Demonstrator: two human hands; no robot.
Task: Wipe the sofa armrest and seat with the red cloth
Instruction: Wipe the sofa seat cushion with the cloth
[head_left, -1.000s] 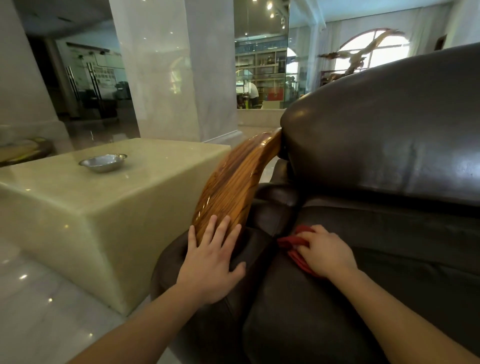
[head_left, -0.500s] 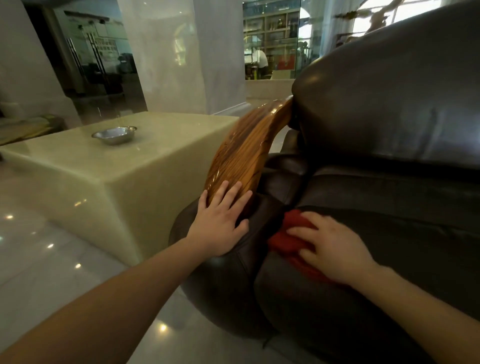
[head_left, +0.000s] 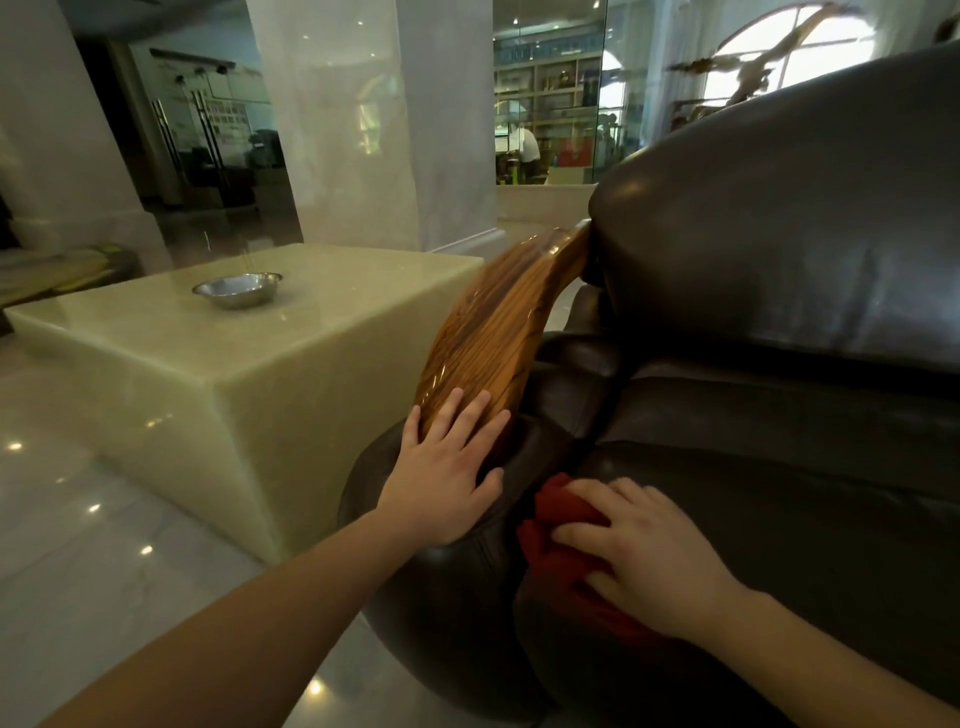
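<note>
Left hand flat, fingers spread. The palm is on the dark leather arm pad and the fingertips are on the low end of the glossy striped wooden armrest. Right hand lies on the bunched red cloth, fingers apart and only slightly bent, pressing it down, not pinching. The cloth sits at the seat's front left corner, by the seam between the seat and the arm pad. The sofa leather is dark brown and shiny, with a padded backrest above.

Left of the sofa is a pale green stone block desk with a metal bowl on top. Polished marble floor with light reflections. White marble pillar behind the desk. Further back are glass walls, shelves and an arched window, bright; details there are too blurred to tell.
</note>
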